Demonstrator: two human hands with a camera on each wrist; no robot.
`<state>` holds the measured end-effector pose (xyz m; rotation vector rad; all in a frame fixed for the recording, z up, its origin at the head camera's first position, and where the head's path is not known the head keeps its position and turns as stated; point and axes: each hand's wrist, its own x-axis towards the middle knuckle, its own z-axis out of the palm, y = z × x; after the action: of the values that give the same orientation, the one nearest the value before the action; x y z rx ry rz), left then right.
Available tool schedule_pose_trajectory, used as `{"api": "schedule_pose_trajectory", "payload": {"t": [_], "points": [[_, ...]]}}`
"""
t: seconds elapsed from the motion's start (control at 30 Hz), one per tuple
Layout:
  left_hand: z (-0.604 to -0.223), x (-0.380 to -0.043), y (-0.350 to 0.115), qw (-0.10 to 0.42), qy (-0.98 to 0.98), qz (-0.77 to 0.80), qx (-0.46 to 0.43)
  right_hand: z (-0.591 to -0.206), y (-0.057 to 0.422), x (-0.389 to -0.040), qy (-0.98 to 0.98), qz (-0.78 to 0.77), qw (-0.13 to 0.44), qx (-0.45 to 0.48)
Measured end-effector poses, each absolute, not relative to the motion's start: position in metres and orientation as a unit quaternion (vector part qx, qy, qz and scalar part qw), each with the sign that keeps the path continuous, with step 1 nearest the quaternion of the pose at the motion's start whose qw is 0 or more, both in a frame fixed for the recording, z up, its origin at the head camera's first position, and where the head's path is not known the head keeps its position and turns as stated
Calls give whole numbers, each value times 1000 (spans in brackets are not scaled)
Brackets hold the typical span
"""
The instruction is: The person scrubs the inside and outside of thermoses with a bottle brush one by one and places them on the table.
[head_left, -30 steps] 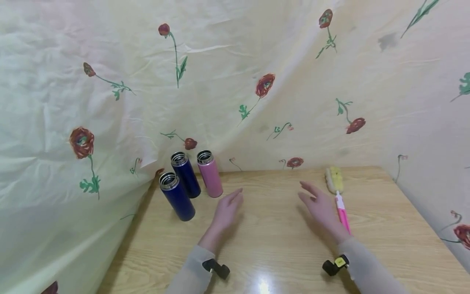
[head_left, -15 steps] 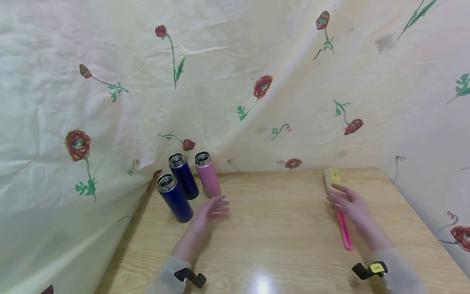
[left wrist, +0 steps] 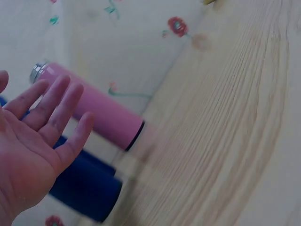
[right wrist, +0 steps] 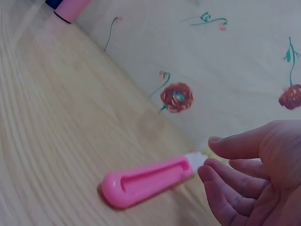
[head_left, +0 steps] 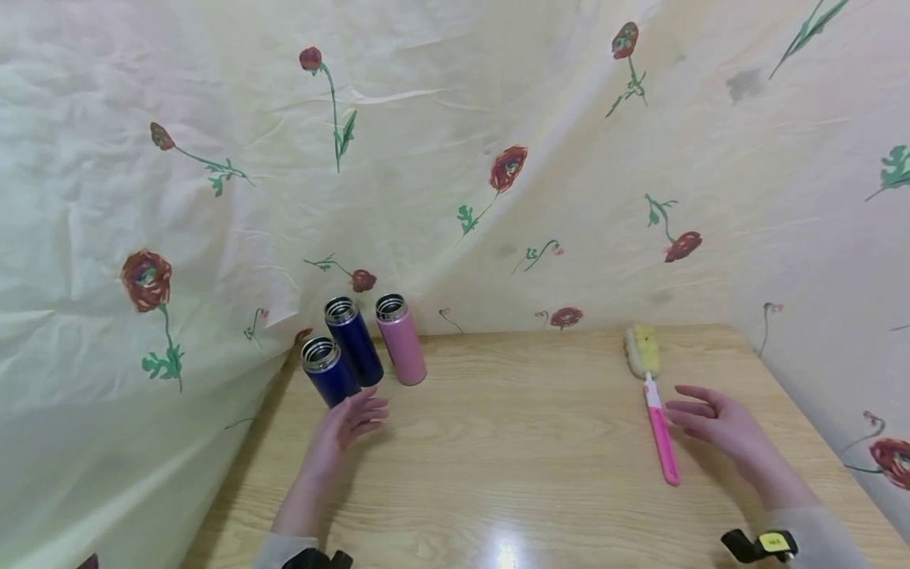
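Three lidless bottles stand upright at the left rear: a front dark blue bottle, another blue bottle behind it and a pink bottle. My left hand is held with fingers spread in front of the nearest blue one, overlapping its lower part. In the left wrist view the palm shows with nothing in it. On the right lies a cleaning brush with a pink handle and a fluffy yellow and white head. Just right of that handle is my right hand, fingers loosely bent and holding nothing.
A wooden table carries everything. Behind and at both sides hangs a pale cloth with red flowers, meeting the table's back edge. Each wrist wears a strapped camera, such as the right wrist camera.
The left hand has moved left and toward the person, from right of the bottles to the front blue one. The right hand has swept right across the brush handle to its far side.
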<state>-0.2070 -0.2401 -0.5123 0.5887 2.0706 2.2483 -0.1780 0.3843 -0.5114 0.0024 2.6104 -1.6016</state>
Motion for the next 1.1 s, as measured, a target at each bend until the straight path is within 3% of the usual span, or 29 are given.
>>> {"api": "schedule_pose_trajectory", "payload": {"t": [0.53, 1.1], "points": [[-521, -180, -310, -75, 503, 809, 295, -516, 391, -179, 900, -426, 88, 40], [-529, -178, -310, -152, 519, 838, 66, -523, 381, -181, 911, -399, 100, 40]]}}
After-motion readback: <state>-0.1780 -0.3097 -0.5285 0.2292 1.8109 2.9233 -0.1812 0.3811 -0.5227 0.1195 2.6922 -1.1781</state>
